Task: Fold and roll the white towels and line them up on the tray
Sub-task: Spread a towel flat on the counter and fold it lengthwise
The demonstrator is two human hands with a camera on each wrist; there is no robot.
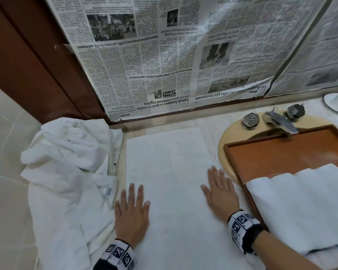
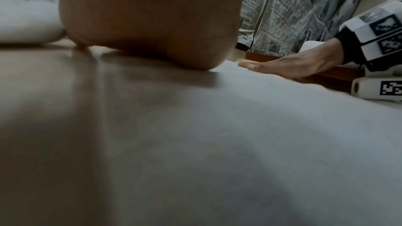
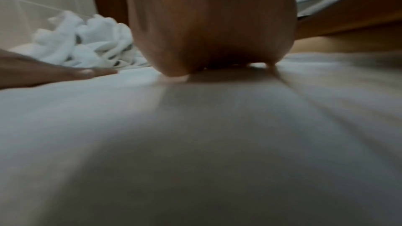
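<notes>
Both your hands lie spread and flat, left hand (image 1: 131, 213) and right hand (image 1: 220, 193), on the near end of the folded white towel (image 1: 170, 172), probably smoothing it for rolling, beside the wooden tray (image 1: 281, 151) where rolled towels (image 1: 300, 207) sit.

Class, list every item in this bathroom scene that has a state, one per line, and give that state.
Flat white towel: spread smooth on counter.
Left hand: open, pressing towel.
Right hand: open, pressing towel.
Crumpled white towel pile: unfolded.
Brown wooden tray: over sink, partly filled.
Rolled white towels: lined up on tray.
Chrome faucet: no water visible.
</notes>
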